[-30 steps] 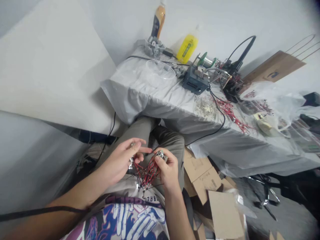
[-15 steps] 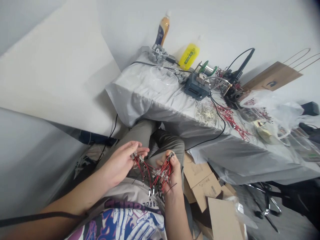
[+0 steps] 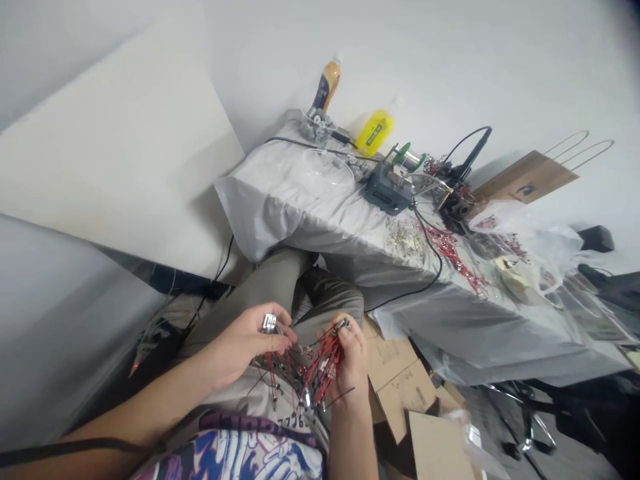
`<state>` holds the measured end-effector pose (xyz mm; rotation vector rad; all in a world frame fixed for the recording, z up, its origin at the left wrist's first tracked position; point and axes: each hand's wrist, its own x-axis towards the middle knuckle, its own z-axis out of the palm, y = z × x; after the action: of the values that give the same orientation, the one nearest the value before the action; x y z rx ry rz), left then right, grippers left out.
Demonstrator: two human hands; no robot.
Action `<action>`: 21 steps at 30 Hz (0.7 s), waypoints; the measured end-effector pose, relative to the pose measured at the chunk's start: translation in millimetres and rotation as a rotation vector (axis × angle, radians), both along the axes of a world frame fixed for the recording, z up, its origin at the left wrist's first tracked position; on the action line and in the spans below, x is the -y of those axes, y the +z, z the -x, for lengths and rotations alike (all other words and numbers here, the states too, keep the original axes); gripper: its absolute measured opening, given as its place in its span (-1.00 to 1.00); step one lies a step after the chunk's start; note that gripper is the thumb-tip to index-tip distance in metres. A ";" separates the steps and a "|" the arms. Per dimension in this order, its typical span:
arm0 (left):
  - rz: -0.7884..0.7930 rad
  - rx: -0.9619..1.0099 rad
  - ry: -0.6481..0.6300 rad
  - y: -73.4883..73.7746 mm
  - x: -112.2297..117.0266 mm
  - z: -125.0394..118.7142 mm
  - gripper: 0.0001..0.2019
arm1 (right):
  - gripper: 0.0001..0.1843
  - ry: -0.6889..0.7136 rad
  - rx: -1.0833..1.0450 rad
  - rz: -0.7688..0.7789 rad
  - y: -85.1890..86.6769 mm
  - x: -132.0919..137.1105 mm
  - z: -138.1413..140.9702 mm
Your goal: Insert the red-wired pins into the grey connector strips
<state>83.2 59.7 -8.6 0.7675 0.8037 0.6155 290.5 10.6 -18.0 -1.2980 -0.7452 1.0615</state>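
Both my hands are over my lap with a tangle of red wires (image 3: 313,367) that end in small metal parts. My left hand (image 3: 245,343) is closed, pinching a small silver connector (image 3: 270,323) between thumb and fingers. My right hand (image 3: 350,357) is closed on a bunch of the red wires, with a metal end sticking up past the fingertips. The wires hang down between the two hands onto my printed shirt (image 3: 240,447).
A table under a grey sheet (image 3: 320,207) stands ahead with a dark soldering station (image 3: 387,190), a solder spool, more red wire pieces (image 3: 455,250), an orange bottle (image 3: 326,83) and a yellow bottle (image 3: 375,132). Cardboard boxes (image 3: 400,387) lie on the floor at right.
My left hand has closed on a silver connector and lifted it. My right hand has shifted slightly with its wire bundle. The camera has tilted a little, so the table sits lower in view.
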 end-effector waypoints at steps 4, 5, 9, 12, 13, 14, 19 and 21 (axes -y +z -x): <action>-0.102 -0.017 0.030 11.0 -1.7 6.2 -0.69 | -0.74 0.119 0.309 -0.033 13.7 6.8 -13.7; -0.140 -0.047 0.033 14.2 -2.0 7.2 -0.71 | -0.76 0.178 0.350 -0.061 17.0 8.9 -15.7; -0.309 -0.217 -0.059 24.7 -2.4 8.8 -0.84 | -0.76 0.325 0.349 -0.129 26.2 14.8 -15.4; -0.317 -0.230 -0.121 27.7 -2.1 9.9 -0.83 | -0.74 0.412 0.331 -0.118 26.9 15.6 -11.7; -0.298 -0.219 -0.121 27.5 -2.1 10.3 -0.80 | -0.71 0.397 0.298 -0.129 26.3 15.5 -10.8; -0.278 -0.207 -0.118 26.8 -2.1 10.6 -0.77 | -0.69 0.369 0.276 -0.135 25.4 15.2 -10.1; -0.214 -0.180 -0.127 17.7 0.3 10.9 -0.62 | -0.69 0.420 0.337 -0.051 19.2 13.6 -6.7; -0.169 -0.139 -0.142 13.5 2.4 10.9 -0.56 | -0.67 0.398 0.351 -0.030 16.2 14.6 -4.8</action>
<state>72.3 57.3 4.9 1.0215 0.8232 0.5108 295.3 -3.9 -1.8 -1.3591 -1.3208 1.1393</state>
